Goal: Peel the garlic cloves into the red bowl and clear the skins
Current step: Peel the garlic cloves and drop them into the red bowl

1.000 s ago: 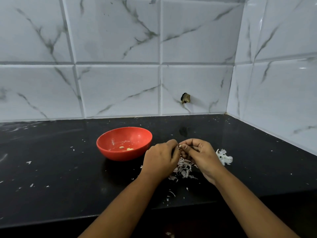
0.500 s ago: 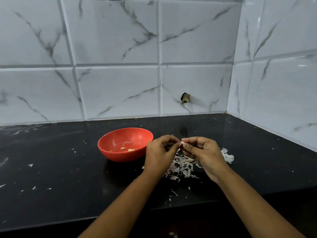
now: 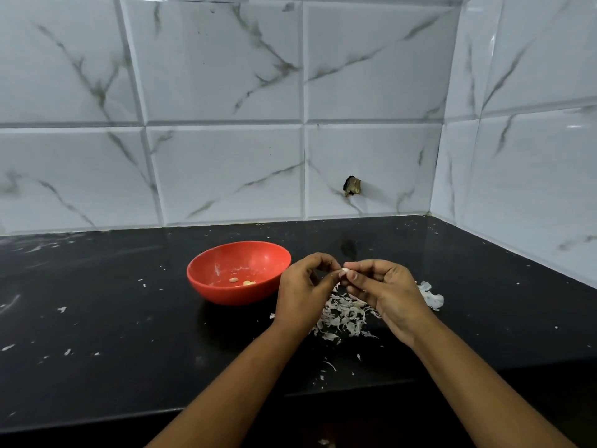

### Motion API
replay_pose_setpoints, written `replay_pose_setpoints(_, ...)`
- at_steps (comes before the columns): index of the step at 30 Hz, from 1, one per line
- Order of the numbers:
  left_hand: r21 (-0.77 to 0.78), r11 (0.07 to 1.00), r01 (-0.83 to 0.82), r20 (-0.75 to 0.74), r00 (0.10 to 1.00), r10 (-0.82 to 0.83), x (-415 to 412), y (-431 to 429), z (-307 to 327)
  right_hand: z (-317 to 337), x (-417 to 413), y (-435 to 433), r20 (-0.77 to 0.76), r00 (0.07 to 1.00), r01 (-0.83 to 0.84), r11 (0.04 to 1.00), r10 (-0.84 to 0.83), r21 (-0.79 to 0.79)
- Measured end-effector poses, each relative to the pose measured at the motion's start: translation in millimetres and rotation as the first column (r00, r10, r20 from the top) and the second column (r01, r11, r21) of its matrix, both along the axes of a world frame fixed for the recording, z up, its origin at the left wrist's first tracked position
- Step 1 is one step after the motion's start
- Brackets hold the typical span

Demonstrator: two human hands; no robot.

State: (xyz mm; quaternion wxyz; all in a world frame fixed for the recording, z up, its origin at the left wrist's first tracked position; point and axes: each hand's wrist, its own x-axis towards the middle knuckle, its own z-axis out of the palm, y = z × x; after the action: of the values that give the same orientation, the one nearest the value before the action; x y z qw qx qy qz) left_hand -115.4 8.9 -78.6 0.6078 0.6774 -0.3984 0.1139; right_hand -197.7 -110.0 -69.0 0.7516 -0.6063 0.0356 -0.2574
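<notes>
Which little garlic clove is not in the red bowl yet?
The small white garlic clove pinched between the fingertips of the left hand and right hand. The other two pale cloves lie inside the round red bowl.

Pinching a small white garlic clove (image 3: 345, 270) between fingertips of left hand (image 3: 303, 289) and right hand (image 3: 387, 289), both over a heap of skins (image 3: 342, 315) on black counter (image 3: 97, 334). Just left of the hands: red bowl (image 3: 232, 294), upright, two peeled cloves (image 3: 240, 281) inside. Loose flakes scattered across counter. Marbled white tiles (image 3: 226, 169) behind.
</notes>
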Motion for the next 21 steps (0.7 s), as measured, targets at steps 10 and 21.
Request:
replay_pose_setpoints(10,0.145,0.983,-0.110,0.193,0.978,0.081,8.3,2.3,-7.3,-3.3,2.7,0.7,-0.027,0.999,0.018,0.997,-0.020,-0.077)
replay_pose_setpoints(21,0.190,0.970,-0.153,0.262,0.960,0.100,3.3,-0.8,-8.9,-2.2,5.0,2.9,-0.004,0.999,0.035,0.999,-0.035,-0.006)
